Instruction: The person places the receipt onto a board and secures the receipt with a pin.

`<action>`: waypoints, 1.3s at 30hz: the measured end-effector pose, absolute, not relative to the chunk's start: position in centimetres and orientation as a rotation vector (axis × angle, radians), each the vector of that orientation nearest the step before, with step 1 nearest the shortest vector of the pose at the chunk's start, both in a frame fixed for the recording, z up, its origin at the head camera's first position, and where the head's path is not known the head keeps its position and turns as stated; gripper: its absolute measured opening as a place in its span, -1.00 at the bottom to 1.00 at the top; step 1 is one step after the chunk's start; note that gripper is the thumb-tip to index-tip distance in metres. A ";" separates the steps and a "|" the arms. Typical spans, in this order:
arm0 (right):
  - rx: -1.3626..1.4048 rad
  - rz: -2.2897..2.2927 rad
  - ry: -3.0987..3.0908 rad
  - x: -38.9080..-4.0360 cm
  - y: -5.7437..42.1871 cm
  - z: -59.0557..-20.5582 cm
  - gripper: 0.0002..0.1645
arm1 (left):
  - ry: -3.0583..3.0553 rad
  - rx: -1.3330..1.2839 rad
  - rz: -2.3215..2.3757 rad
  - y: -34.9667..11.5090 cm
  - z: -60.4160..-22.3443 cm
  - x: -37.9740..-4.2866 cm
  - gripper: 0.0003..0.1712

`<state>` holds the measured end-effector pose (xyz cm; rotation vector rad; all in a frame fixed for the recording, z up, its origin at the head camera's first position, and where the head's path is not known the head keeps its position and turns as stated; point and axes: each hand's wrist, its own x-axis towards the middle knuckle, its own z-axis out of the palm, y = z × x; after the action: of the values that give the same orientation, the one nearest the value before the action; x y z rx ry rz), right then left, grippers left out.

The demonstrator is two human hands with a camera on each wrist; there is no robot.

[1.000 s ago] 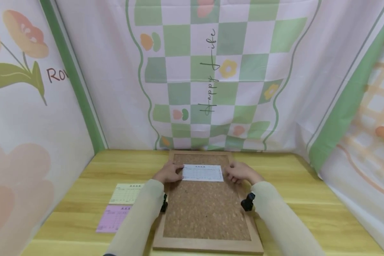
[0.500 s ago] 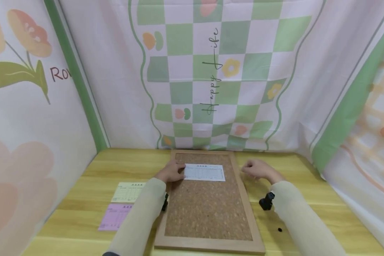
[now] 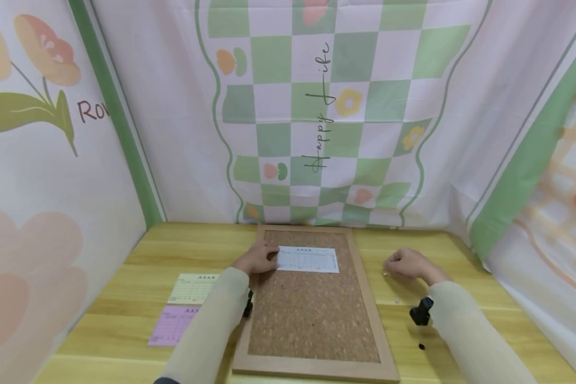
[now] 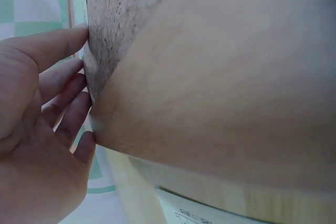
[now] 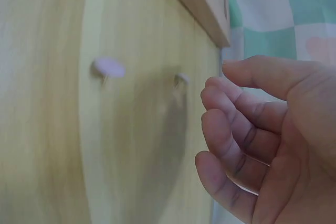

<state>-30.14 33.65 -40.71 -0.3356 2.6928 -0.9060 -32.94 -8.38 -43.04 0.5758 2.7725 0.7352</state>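
Observation:
A white printed slip [image 3: 308, 260] lies on the upper part of a wood-framed cork board [image 3: 314, 314]. At the slip's left edge rests my left hand [image 3: 257, 257]; its lightly bent fingertips touch down there, and in the left wrist view that hand [image 4: 50, 98] has its fingers spread on the cork. To the right of the board, my right hand [image 3: 410, 264] hovers low over the table, fingers loosely bent. Two pale thumbtacks lie near it: one tack [image 5: 109, 67] closer to the wrist camera, another tack [image 5: 181, 78] just off the fingertips. That hand [image 5: 252, 135] holds nothing visible.
Left of the board lie a yellow slip [image 3: 192, 288] and a pink slip [image 3: 173, 325], partly covered by the left sleeve. A small black object [image 3: 421, 346] sits on the wooden table [image 3: 480, 314] near the right sleeve. A patterned curtain [image 3: 312, 133] hangs behind.
My right hand has moved from the white slip's right edge out to the table right of the board. Pale tacks and the small black object have come into view. My left hand stays put.

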 end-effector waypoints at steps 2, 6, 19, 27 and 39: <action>-0.296 -0.903 2.692 -29.9 34.0 -40.9 -0.65 | 2.772 0.574 0.751 -8.4 -43.1 -32.9 -0.39; -0.230 -0.922 2.663 -29.7 34.3 -41.4 -0.70 | 2.769 0.565 0.770 -8.4 -43.1 -32.8 -0.40; -0.119 -0.934 2.705 -29.8 34.4 -42.7 -0.73 | 2.767 0.581 0.782 -8.3 -43.2 -33.1 -0.39; -0.111 -0.961 2.715 -30.0 33.9 -42.9 -0.74 | 2.758 0.571 0.812 -8.5 -43.2 -33.1 -0.39; -0.103 -0.982 2.722 -29.8 33.5 -42.8 -0.79 | 2.750 0.553 0.821 -8.5 -43.3 -33.1 -0.38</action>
<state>-29.81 33.53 -42.84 -0.1025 2.7224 -0.9824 -33.09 -8.49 -43.30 0.5527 2.7502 0.8208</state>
